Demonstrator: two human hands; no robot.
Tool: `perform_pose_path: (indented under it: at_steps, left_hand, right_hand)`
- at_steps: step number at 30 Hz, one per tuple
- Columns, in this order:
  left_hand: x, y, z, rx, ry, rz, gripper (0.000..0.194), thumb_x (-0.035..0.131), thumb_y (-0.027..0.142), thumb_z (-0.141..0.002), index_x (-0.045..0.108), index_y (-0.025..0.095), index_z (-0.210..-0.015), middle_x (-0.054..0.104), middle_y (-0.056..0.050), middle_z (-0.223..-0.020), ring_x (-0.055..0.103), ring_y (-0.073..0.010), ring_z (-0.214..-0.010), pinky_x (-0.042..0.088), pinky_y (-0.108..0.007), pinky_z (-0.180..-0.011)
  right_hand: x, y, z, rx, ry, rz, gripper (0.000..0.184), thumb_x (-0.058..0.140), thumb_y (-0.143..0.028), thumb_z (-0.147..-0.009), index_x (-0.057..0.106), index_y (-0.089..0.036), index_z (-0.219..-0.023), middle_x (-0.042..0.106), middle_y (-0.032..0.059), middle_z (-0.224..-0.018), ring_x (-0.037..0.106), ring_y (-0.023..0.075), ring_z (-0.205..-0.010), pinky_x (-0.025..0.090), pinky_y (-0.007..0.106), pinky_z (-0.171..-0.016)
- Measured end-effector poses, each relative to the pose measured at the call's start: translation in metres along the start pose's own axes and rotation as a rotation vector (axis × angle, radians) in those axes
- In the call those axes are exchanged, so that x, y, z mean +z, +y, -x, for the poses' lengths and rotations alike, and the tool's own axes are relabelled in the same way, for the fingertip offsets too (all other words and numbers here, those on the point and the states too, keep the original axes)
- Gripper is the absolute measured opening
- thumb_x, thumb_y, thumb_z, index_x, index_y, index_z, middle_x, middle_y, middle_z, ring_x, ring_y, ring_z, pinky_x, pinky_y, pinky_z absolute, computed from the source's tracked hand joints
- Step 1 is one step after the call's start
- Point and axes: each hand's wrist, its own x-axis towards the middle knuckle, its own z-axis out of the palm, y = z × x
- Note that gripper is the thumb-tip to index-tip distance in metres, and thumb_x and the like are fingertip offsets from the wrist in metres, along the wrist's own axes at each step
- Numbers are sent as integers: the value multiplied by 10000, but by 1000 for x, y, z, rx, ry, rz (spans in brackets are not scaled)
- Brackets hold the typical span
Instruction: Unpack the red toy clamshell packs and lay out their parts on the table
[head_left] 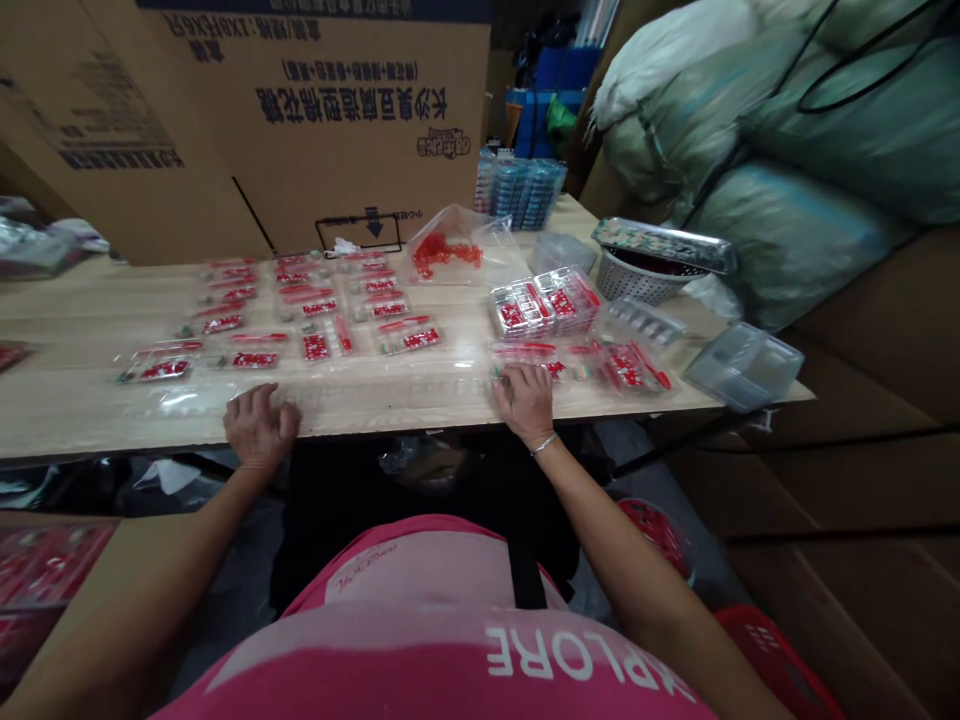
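Here, a person's left hand (259, 427) rests near the front edge of the tabletop (82, 320), its fingers loosely curled and no pinch visible, just beside a clear plastic tray (191, 400). The right hand (525, 403), a thin bangle (544, 444) on its wrist, lies palm down with fingers slightly spread on a clear packet (525, 352) with red print, also near the front edge. More such packets (619, 365) lie in an overlapping cluster to its right, their red cards showing through the plastic.

Across the middle of the tabletop, similar packets (315, 320) are set out singly in loose rows, each flat and a little apart from its neighbours. A stack of clear trays (544, 305) holding red cards sits just behind the right hand, with a smaller empty tray (645, 322) beside it and a larger empty one (742, 366) overhanging the right edge.

Toward the far edge, a clear bag (446, 255) holds loose red pieces. Beyond it stand a white plastic basket (634, 282) topped by a patterned lid (664, 245) and a stack of blue-filled trays (521, 190). Cardboard boxes (300, 110) rise behind the table, and bulky green sacks (780, 140) are piled to the right.
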Motion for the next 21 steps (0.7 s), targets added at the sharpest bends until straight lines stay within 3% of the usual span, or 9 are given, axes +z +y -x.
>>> perform_pose_path:
  at_steps: [21]
  left_hand:
    - [-4,0,1,63,47,-55,329,430,314,-822,618,134,-1023,656,-144,-973,557,-303,-914,403,-427,-850]
  right_hand:
    - [-1,1,2,-94,33,-60,186,478,-280,-907,611,-190,-1003,636,94,-1011,518,248,-929,373,400,-846]
